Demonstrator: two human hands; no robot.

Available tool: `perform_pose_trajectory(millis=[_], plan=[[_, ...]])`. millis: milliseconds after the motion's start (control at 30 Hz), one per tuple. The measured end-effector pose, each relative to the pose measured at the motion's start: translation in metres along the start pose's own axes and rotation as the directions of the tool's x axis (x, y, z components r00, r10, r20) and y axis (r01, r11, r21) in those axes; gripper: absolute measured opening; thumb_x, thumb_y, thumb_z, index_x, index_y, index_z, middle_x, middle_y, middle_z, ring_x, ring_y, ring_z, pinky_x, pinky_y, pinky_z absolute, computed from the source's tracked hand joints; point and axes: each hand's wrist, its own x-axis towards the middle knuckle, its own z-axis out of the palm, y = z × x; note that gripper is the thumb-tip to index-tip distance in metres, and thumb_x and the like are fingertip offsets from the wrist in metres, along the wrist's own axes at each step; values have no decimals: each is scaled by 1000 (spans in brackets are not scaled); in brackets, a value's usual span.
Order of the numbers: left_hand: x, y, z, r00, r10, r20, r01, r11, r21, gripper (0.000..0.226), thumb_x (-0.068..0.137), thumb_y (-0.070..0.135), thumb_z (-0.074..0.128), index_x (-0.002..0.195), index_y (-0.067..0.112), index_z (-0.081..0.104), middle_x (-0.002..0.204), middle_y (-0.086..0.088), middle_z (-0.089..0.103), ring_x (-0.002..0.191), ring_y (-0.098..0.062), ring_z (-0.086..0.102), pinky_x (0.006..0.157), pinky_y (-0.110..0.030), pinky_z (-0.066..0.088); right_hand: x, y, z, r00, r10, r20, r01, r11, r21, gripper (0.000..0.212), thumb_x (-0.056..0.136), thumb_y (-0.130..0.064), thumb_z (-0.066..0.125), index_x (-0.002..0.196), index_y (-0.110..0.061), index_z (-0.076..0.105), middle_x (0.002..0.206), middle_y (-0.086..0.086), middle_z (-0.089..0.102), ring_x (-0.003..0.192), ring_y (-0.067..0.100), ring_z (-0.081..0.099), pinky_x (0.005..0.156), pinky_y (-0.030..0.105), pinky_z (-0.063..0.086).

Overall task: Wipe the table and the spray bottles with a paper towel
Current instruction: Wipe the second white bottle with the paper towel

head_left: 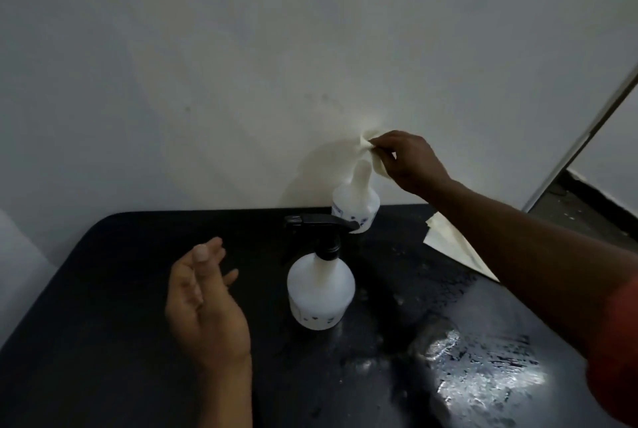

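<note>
My right hand [409, 161] pinches a paper towel [367, 139] just above the far bottle [355, 201], which stands upright by the wall. My left hand [203, 303] hangs open, empty, left of the near bottle [319, 293] on the table [138, 272].

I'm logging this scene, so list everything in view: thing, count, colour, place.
Table: one, black, wet on its right side, against the wall.
Near spray bottle: one, white with black trigger head, centre of table.
Far spray bottle: one, white, by the wall.
Paper towel: one, pale, pinched above the far bottle.
Folded paper: one, pale, right rear of table.
Wall: one, white.
Left hand: open, empty, over the table.
Right hand: holds the paper towel.
</note>
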Motion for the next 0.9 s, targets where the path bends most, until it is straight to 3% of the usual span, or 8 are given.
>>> perform_pose_trajectory(millis=[100, 233, 400, 567, 733, 900], plan=[[4, 5, -2, 1000, -11, -24, 11, 1000, -27, 46, 83, 72, 44, 97, 34, 65, 110, 6, 70, 103, -6, 66, 75, -32, 54, 2, -1, 13, 997, -21, 73, 26, 998, -59, 26, 96, -11, 54, 116, -8, 70, 114, 14, 70, 101, 33, 65, 83, 37, 51], [6, 10, -5, 999, -28, -30, 26, 997, -66, 45, 85, 68, 41, 94, 32, 65, 111, 3, 69, 103, -8, 66, 74, -31, 53, 1, -9, 21, 988, -37, 148, 52, 994, -99, 29, 97, -8, 50, 121, -6, 67, 114, 18, 67, 100, 39, 64, 83, 44, 52], [5, 12, -4, 999, -27, -42, 23, 996, -84, 43, 88, 63, 39, 95, 29, 65, 108, 4, 69, 101, -9, 66, 72, -30, 53, -1, -16, 15, 989, -134, 61, 140, 984, -114, 22, 93, -5, 57, 110, 0, 71, 107, 20, 66, 90, 39, 66, 75, 40, 53], [5, 12, -5, 998, -25, -54, 20, 996, -90, 41, 90, 60, 38, 95, 30, 65, 106, 4, 70, 100, -9, 67, 73, -31, 53, 5, -20, 2, 985, -166, -37, 163, 984, -75, 21, 93, -6, 59, 110, -3, 71, 113, 19, 65, 94, 34, 66, 81, 36, 53], [4, 11, -3, 998, -29, -51, 24, 995, -92, 46, 88, 63, 38, 97, 27, 65, 105, 4, 70, 100, -9, 67, 72, -30, 52, -7, -26, 11, 958, -264, 116, 275, 957, -94, 20, 91, -5, 62, 107, -5, 74, 108, 14, 71, 91, 33, 69, 76, 36, 54], [5, 9, -5, 998, -36, -60, 31, 996, -86, 46, 89, 62, 39, 96, 25, 66, 104, 4, 71, 99, -10, 67, 70, -29, 52, -4, -25, 21, 993, -112, 38, 112, 994, -12, 22, 92, -6, 60, 110, -6, 72, 107, 13, 74, 89, 31, 69, 81, 32, 50]])
